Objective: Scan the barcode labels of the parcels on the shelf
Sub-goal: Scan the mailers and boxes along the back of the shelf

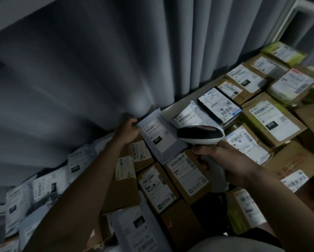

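A white and black handheld barcode scanner (200, 135) sits in my right hand (223, 163), fingers curled round its grip. Its head lies over a white parcel with a "231" label (159, 138). My left hand (129, 130) holds that parcel's far left edge, against the curtain. Just behind the scanner stands a phone-like device (218, 104) whose screen shows a barcode label. A white mailer with a label (188, 116) lies under that device. Many labelled cardboard parcels cover the shelf around them.
A grey curtain (98, 70) hangs along the back of the shelf. Brown boxes (272, 120) fill the right side, and grey poly bags (49, 184) lie at the left. A white shelf post (310, 6) shows at the top right. A dark gap (207, 213) opens between boxes.
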